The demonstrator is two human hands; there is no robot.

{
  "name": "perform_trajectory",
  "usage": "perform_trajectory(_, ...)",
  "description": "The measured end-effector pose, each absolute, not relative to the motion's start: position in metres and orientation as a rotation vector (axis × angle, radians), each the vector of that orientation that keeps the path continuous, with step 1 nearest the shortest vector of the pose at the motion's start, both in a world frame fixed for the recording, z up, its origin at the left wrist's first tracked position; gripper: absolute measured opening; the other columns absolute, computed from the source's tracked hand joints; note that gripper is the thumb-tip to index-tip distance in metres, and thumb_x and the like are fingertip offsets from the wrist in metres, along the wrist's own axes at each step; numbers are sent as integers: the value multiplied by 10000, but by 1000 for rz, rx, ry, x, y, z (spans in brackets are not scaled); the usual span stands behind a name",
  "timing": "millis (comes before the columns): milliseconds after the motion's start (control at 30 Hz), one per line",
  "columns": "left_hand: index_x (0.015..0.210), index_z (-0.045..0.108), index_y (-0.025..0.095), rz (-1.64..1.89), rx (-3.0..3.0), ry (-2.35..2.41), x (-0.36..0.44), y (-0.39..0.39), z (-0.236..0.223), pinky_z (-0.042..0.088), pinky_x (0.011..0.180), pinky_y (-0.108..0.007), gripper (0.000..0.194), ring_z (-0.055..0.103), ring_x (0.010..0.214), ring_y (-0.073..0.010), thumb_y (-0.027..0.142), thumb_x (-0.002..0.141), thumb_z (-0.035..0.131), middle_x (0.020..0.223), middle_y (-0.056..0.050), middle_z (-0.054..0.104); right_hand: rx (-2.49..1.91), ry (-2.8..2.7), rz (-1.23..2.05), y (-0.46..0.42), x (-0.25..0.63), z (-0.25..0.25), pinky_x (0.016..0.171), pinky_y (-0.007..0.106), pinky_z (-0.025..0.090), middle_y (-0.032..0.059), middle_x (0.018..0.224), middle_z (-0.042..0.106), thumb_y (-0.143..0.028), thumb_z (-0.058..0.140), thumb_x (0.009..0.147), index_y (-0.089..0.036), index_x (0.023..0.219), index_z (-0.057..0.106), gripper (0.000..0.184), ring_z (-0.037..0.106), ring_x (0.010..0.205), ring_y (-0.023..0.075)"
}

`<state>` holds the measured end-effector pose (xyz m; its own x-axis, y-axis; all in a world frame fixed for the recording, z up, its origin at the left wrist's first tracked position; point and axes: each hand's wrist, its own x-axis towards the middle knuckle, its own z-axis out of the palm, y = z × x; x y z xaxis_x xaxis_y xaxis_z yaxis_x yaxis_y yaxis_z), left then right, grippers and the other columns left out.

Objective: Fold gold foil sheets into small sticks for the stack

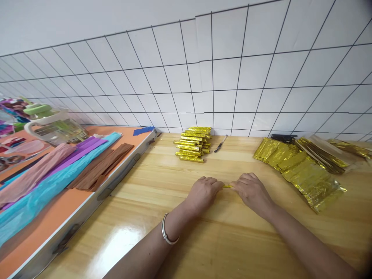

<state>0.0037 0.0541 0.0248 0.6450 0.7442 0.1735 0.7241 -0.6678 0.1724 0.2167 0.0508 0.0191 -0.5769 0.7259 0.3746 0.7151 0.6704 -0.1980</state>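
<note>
Between my two hands lies a thin gold foil roll (227, 186), low over the wooden table; only its short middle part shows. My left hand (204, 193), with a silver bangle (166, 229) on the wrist, is closed on the roll's left end. On the other end my right hand (250, 192) is closed, its fingers curled. Beyond the hands, a stack of finished-looking gold foil rolls (192, 144) lies near the wall. To the right of my right hand, flat gold foil sheets (308, 174) are spread in an overlapping row.
A pen (221, 143) lies beside the stack. At the back right are a black clip (283, 138) and more foil in clear wrapping (334, 153). On the left, an orange board (84, 217) with a raised edge bears coloured crepe strips (58, 178) and a clear green-lidded cup (58, 124).
</note>
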Motion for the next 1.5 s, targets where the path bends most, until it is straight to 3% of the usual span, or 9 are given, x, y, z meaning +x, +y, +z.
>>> perform_trajectory(133,969,564,209,314,2655,1284,-5,56,23,397,623,-231,200,573,694,-143,128,865,413,793,-12,621,-1125,-2392,121,57,227,17,717,313,379,59,835,673,-217,408,917,-203,993,631,236,561,786,173)
perform_trajectory(333,1013,545,210,550,2471,1251,-4,53,20,426,656,-204,287,594,730,-122,60,816,400,809,8,640,-1217,-2100,391,55,226,20,760,289,455,48,946,677,-259,424,905,-218,1048,616,243,605,865,166)
perform_trajectory(467,1006,552,210,620,2369,1272,0,51,22,413,631,-197,308,583,682,-112,47,790,404,769,20,639,-1267,-1993,592,51,226,30,693,261,484,21,900,684,-315,448,882,-237,992,638,233,632,791,157)
perform_trajectory(700,828,581,179,682,2124,1232,7,48,28,380,572,-188,245,539,586,-99,223,905,353,641,15,591,-1306,-1726,925,56,232,36,701,261,471,20,932,669,-344,573,800,-225,1107,581,328,614,832,170)
perform_trajectory(800,777,574,168,690,1992,1155,9,48,25,387,567,-182,309,523,554,-91,288,925,332,609,16,572,-1255,-1706,1044,56,230,36,627,240,435,-3,788,631,-348,563,803,-196,919,615,198,574,729,144)
perform_trajectory(867,800,584,168,677,1979,1126,9,49,23,396,597,-187,290,542,596,-96,290,920,350,661,9,601,-1247,-1729,1056,54,228,36,592,231,403,-16,713,589,-350,551,809,-186,812,612,175,535,672,128)
perform_trajectory(1033,803,600,169,608,2038,1158,6,52,20,388,612,-199,269,542,629,-109,266,907,372,699,0,616,-1238,-1745,1052,49,223,38,597,231,391,-8,754,596,-356,544,814,-195,894,614,193,529,688,131)
perform_trajectory(1200,938,601,181,628,2092,1022,11,47,25,392,659,-199,200,546,731,-123,264,889,426,819,-14,626,-1255,-1928,800,45,221,42,625,238,389,-11,720,615,-327,510,845,-209,810,626,169,550,682,134)
perform_trajectory(1500,817,594,151,705,1930,931,23,35,34,383,623,-185,192,512,670,-101,258,878,448,719,-3,585,-1235,-1885,784,40,213,43,647,238,413,-8,754,628,-310,505,851,-217,823,615,146,569,709,137)
